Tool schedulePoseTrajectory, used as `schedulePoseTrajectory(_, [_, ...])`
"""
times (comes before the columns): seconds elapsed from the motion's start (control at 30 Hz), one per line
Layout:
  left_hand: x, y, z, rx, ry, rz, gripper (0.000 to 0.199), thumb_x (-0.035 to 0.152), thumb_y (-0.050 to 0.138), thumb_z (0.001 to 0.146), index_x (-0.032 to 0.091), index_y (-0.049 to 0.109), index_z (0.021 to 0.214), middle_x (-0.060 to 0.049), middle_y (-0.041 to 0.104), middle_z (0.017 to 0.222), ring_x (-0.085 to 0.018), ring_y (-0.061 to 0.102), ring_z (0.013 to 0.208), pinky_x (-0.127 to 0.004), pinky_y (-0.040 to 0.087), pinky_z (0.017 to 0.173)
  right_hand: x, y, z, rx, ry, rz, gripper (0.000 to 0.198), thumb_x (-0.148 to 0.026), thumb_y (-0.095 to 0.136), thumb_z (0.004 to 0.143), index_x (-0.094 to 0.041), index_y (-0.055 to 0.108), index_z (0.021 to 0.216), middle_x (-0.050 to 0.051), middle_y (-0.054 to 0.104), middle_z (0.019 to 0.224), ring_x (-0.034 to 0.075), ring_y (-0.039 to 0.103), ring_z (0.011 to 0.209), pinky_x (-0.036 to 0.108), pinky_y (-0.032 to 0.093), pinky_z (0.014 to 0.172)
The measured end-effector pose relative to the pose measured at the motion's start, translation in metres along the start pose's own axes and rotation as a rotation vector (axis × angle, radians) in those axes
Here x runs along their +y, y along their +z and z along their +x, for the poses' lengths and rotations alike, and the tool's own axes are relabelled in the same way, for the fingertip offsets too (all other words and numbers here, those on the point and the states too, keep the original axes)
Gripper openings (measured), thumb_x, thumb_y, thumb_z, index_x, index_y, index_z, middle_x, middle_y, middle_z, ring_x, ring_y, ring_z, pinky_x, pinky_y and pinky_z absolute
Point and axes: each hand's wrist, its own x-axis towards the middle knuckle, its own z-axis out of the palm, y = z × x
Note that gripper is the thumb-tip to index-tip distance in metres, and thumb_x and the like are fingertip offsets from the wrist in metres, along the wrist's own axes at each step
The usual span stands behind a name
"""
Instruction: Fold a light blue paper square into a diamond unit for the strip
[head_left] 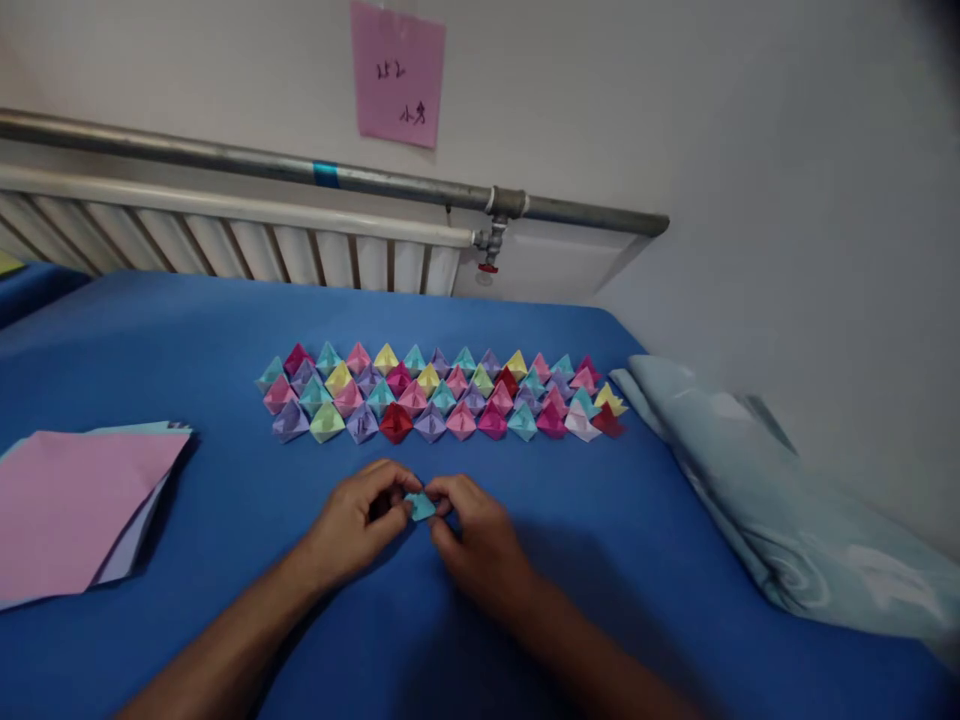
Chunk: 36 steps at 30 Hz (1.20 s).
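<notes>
Plain pale walls [555, 90] and a ribbed white radiator [292, 250] back a smooth blue worktop [337, 650], where paper boats [412, 398] stand in four close-set rows, pointed peaks up. Crisply creased, the boats come in pink, magenta, purple, turquoise, yellow, light green, red and white, packed so tightly that many overlap in view.

On the near side of the boats, a person bends a small piece of turquoise paper [421, 507] between two bare hands. Folded into a compact, angular shape, the paper sits just in front of the boats and apart from them. Fingers of the left hand [367, 515] pinch its left side, thumb against forefinger; fingers of the right hand [476, 530] pinch its right side, their tips close to those of the left.

To the left of the boats lies a loose stack of flat paper sheets [82, 510], a pink one uppermost, lilac and pale blue edges showing beneath. To the right of the boats, a pale teal cloth [757, 500] with white swirls rests in soft, thick folds. Beyond the boats, above the radiator, runs a dull metal pipe [225, 157] banded with blue tape [326, 174] and fitted with a red-handled valve [495, 240]. Higher still hangs a pink note [397, 75], handwritten in dark strokes.
</notes>
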Motion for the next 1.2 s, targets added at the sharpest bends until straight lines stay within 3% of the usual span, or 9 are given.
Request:
schedulePoseTrajectory(0.27, [-0.004,0.000,-0.003,-0.028,0.032,0.037,0.015,0.027,0.054,0.083,0.021,0.063,0.092,-0.001,0.060,0.086,-0.010,0.054,0.066,-0.022,0.043,0.060,-0.001,-0.005,-0.001,0.015,-0.080,0.054,0.027,-0.005,0.045,0.076,-0.020,0.055,0.096,0.002,0.060,0.081,0.015,0.056,0.076,0.027,0.044,0.070])
schedulePoseTrajectory(0.47, [-0.003,0.001,-0.007,-0.001,0.079,0.064,0.010,0.023,0.052,0.084,0.020,0.062,0.088,-0.002,0.062,0.090,-0.011,0.058,0.075,-0.023,0.046,0.067,-0.002,-0.003,-0.001,0.015,-0.068,0.042,0.015,-0.016,0.055,0.081,-0.022,0.057,0.094,0.002,0.062,0.082,0.016,0.057,0.077,0.028,0.044,0.072])
schedulePoseTrajectory(0.67, [-0.002,0.002,-0.007,-0.004,0.097,0.088,0.010,0.026,0.052,0.085,0.021,0.060,0.083,-0.001,0.062,0.086,-0.012,0.059,0.077,-0.023,0.046,0.067,-0.002,-0.002,0.000,-0.016,-0.065,0.046,0.010,-0.016,0.050,0.087,-0.021,0.059,0.089,0.002,0.062,0.082,0.015,0.058,0.078,0.027,0.044,0.072])
schedulePoseTrajectory(1.2, [0.002,0.002,-0.010,0.069,0.074,0.117,0.010,0.023,0.050,0.082,0.019,0.058,0.076,-0.001,0.062,0.081,-0.011,0.057,0.069,-0.022,0.044,0.062,-0.006,-0.004,0.001,-0.012,-0.026,0.032,0.011,-0.013,0.047,0.084,-0.020,0.054,0.078,0.000,0.056,0.073,0.013,0.052,0.069,0.025,0.041,0.064])
